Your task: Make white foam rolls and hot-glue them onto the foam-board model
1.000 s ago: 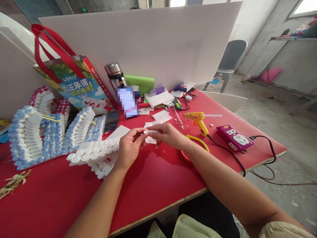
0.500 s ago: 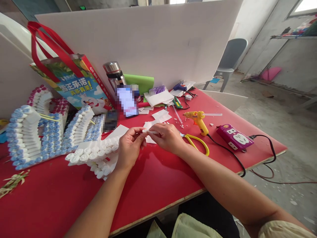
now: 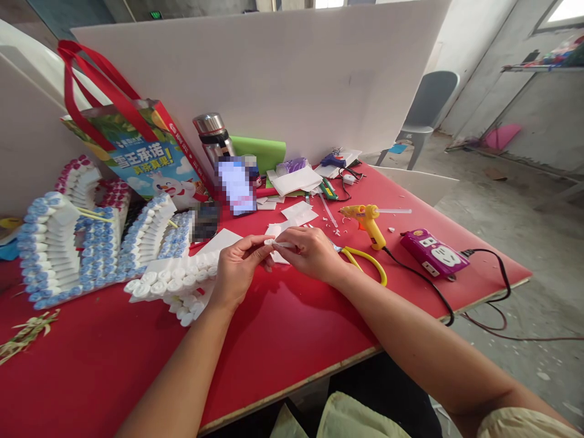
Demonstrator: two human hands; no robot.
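Between my two hands is a small white paper roll (image 3: 270, 242), its strip end running toward the right. My left hand (image 3: 239, 264) pinches the roll between thumb and fingers. With bent fingers, my right hand (image 3: 312, 249) grips the loose end of the same strip. Just left of my left hand stands a structure of white rolls (image 3: 171, 280). White paper pieces (image 3: 298, 213) lie on the table beyond my hands. Scissors with yellow handles (image 3: 371, 258) rest close to my right wrist.
On the red table (image 3: 292, 340), a yellow glue gun (image 3: 370, 225) and a purple power strip (image 3: 433, 252) with cables stand to the right. Blue-and-white roll structures (image 3: 50, 255), a gift bag (image 3: 146, 158), a steel flask (image 3: 213, 135) and a phone (image 3: 236, 188) occupy the left and back.
My hands stay together at the roll, with only slight finger movement. The whole view has shifted a little, so things appear slightly farther right.
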